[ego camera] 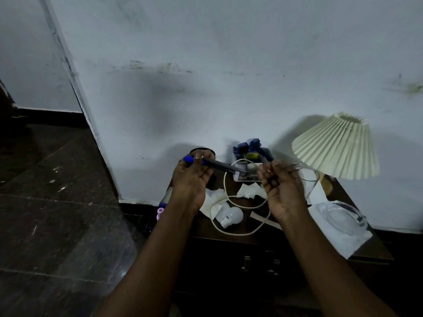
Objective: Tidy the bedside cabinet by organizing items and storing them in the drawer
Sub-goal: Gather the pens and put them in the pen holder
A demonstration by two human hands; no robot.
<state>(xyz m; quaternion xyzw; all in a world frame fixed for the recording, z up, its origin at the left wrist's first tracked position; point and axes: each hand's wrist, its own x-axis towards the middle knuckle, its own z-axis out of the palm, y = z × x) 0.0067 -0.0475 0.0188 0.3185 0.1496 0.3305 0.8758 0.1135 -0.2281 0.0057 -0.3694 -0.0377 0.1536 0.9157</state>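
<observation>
My left hand (192,179) is raised over the dark bedside cabinet (231,241) and grips a blue-capped pen (210,163) together with another dark pen, both pointing right. My right hand (282,186) is closed on a thin grey cable (313,177) that loops out to the right. A white cable (229,197) curls across the cabinet top below my hands. A white bulb (231,216) lies beside crumpled tissues (215,200). The drawer front with metal handles (259,266) is shut.
A black mesh pen cup (202,152) stands at the back behind my left hand. A tray of blue items (250,154) sits against the wall. A pleated lamp (336,147) stands at the right, a glass ashtray (343,215) on white paper in front of it. A purple item (159,213) lies left.
</observation>
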